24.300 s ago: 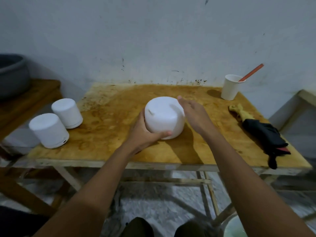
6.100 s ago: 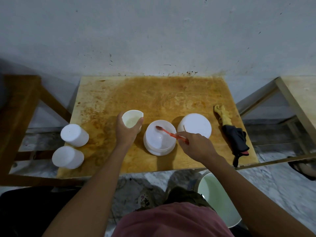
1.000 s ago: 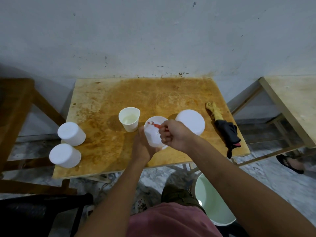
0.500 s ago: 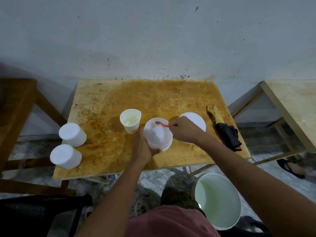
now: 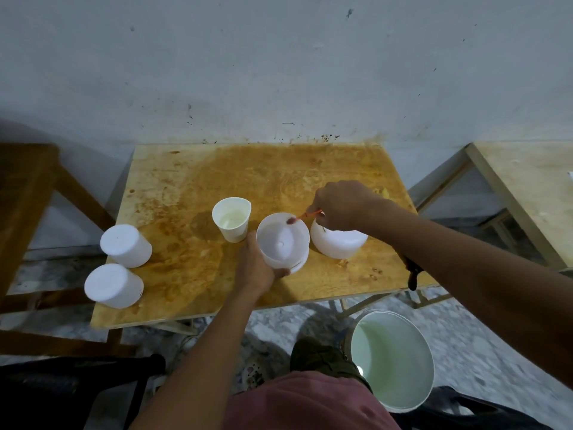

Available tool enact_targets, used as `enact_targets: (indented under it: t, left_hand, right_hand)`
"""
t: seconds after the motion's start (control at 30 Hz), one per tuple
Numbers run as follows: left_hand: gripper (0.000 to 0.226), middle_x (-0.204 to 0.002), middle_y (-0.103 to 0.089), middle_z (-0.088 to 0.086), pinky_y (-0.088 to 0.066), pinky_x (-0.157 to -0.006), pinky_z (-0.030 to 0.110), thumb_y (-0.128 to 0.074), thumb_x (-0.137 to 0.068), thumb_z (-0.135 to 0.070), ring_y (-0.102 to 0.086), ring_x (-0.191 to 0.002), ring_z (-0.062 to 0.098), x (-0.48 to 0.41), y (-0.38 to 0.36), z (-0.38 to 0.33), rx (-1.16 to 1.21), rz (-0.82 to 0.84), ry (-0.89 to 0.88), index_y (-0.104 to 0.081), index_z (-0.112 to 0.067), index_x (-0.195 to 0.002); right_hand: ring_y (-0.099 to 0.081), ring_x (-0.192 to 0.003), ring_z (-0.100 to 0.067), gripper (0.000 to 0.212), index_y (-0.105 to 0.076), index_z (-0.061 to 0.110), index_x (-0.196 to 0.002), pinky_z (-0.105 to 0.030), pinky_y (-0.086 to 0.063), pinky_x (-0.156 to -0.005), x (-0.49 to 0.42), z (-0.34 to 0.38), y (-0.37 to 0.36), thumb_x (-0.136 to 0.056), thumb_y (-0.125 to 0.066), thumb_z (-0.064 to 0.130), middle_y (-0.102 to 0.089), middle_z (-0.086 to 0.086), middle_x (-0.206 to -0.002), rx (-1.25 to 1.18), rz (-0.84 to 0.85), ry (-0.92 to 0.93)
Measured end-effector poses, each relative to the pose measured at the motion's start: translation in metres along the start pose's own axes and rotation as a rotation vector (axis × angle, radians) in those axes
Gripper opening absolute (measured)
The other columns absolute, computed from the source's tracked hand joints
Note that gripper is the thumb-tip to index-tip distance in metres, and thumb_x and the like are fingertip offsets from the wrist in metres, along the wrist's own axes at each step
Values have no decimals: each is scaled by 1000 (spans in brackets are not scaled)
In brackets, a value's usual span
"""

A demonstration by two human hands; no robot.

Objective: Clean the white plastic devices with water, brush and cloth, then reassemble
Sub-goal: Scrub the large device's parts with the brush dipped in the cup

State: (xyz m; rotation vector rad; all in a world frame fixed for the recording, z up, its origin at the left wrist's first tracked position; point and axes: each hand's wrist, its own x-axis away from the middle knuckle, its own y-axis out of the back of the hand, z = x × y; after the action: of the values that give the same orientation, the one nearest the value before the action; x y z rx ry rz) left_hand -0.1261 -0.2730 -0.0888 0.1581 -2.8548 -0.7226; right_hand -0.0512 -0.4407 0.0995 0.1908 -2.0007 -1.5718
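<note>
Left hand [image 5: 254,270] grips the base [image 5: 282,240] on its near-left side, fingers curled round the wall, thumb tip on the near edge. Base is at centre front of the table [image 5: 248,169], open end up; can't tell if it's resting flat or lifted a bit. Right hand [image 5: 341,206] pinches the brush [image 5: 306,215] by its handle, fingers bunched tight. Brush head is at the base's far-right rim, just inside; can't tell if the bristles touch the wall. Cover [image 5: 338,245] stands closed end up just right of the base, very close to it, its far side hidden under the right hand. Cup [image 5: 231,223] with pale liquid is upright just left-rear of the base, near the left fingers but apart from them. Two more white units at the table's left edge, far unit [image 5: 125,246] and near unit [image 5: 113,285], both closed, side by side, well apart from the base. Dark cloth [image 5: 412,274] is at the right front edge, mostly hidden by the right forearm. Bucket [image 5: 390,358] with pale liquid is on the floor below the front right corner. Stained wall [image 5: 279,72] behind the table
</note>
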Motion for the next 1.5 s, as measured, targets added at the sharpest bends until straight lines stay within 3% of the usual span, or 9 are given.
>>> enact_targets:
  t: [0.1,0.23,0.4,0.63,0.8,0.97,1.23,1.37,1.5]
  left_hand:
    - [113,-137,-46,1,-46,-93,36,-98,-48,-25,-47,-124,22,-1,0,0,-6,-1,8,-30,-23,-140]
    - [115,-136,-46,-1,-45,-89,32,-98,-45,-30,-47,-122,19,0,1,0,8,2,2,-30,-25,-138]
    - [114,-133,-49,-3,-49,-88,32,-98,-43,-34,-50,-119,17,1,3,-2,22,-6,-5,-34,-25,-137]
    - [106,-127,-53,-4,-47,-86,27,-98,-42,-26,-52,-115,14,4,7,-10,33,-18,-64,-40,-21,-131]
    - [92,-116,-54,-10,-42,-83,20,-98,-47,-22,-53,-107,8,6,10,-17,52,-20,-108,-42,-29,-120]
    - [111,-134,-51,3,-42,-90,27,-98,-45,-29,-50,-120,19,6,8,-11,18,-15,-45,-37,-17,-136]
    - [106,-129,-55,2,-45,-89,26,-98,-44,-25,-52,-116,15,5,8,-13,21,-22,-66,-41,-17,-132]
    - [103,-130,-55,3,-47,-88,27,-97,-48,-20,-53,-118,18,4,7,-12,10,-22,-61,-39,-17,-134]
    - [101,-128,-54,-1,-45,-89,27,-96,-49,-16,-50,-114,11,4,7,-12,30,-11,-64,-40,-17,-133]
  right_hand:
    - [-65,-80,-18,27,-71,26,-111,-26,-46,-55,2,-3,1,-91,-56,34,-70,6,-93,-49,124,-12]
    - [-62,-81,-19,28,-68,33,-118,-25,-39,-52,5,-8,-1,-95,-52,36,-65,7,-94,-46,-2,-22]
    - [-48,-57,-12,27,-77,24,-97,-26,-37,-49,9,-15,-10,-87,-59,41,-68,2,-76,-161,160,-73]
    - [-57,-66,-17,33,-66,34,-123,-26,-37,-47,15,-20,-30,-97,-47,37,-58,5,-73,-56,-20,-76]
    - [-46,-47,-8,30,-65,35,-126,-18,-31,-45,30,-7,-51,-100,-51,29,-45,7,-55,-439,72,24]
    - [-65,-83,-21,37,-52,43,-136,-39,-55,-72,40,8,-78,-102,-44,31,-71,-7,-89,-396,-43,-61]
    - [-64,-74,-18,36,-59,39,-131,-37,-56,-72,44,15,-86,-99,-50,27,-72,-8,-82,-539,-113,-113]
    - [-46,-48,-10,34,-64,35,-126,-27,-45,-56,38,26,-86,-96,-55,26,-58,1,-57,-670,-102,-102]
    - [-57,-67,-16,38,-54,40,-137,-34,-50,-63,27,40,-83,-102,-45,29,-61,0,-70,-513,-149,-118]
